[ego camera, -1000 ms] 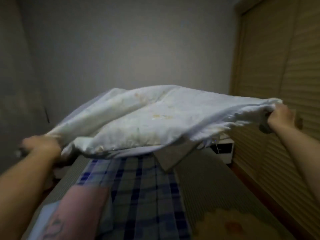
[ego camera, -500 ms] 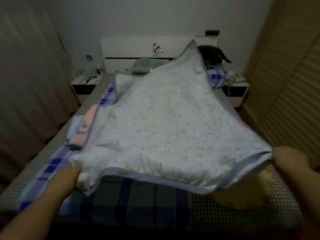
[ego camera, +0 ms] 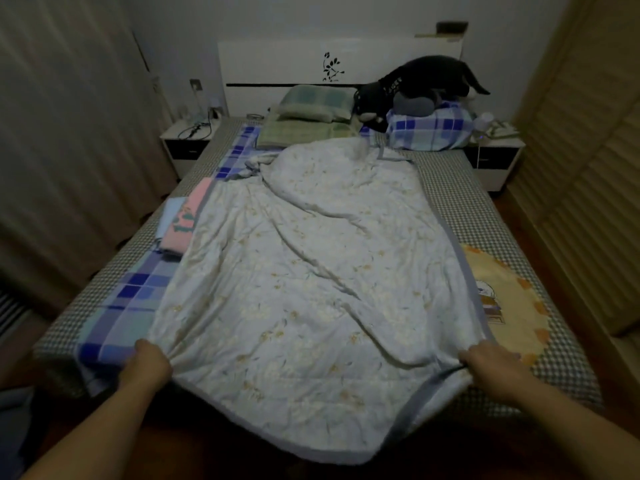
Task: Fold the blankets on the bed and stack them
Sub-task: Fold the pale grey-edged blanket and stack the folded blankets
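Note:
A pale floral blanket [ego camera: 311, 271] with a grey border lies spread lengthwise over the bed [ego camera: 464, 206], wrinkled, its near end hanging over the foot. My left hand [ego camera: 149, 363] grips its near left edge. My right hand [ego camera: 491, 363] grips its near right edge. Under it on the left lies a blue plaid blanket [ego camera: 128, 303]. A folded pink and light blue blanket [ego camera: 181, 223] sits at the bed's left side. A yellow cartoon blanket [ego camera: 509, 299] lies at the right.
At the head lie a green pillow [ego camera: 315, 102], a blue plaid pillow [ego camera: 429, 128] and a black plush toy [ego camera: 415, 84]. Nightstands [ego camera: 187, 140] flank the white headboard [ego camera: 277, 67]. A curtain hangs on the left; a slatted wardrobe [ego camera: 588, 168] stands right.
The floral blanket was held up in the air a second ago; both hands brought it down and it now lies flat over the bed, edges still gripped.

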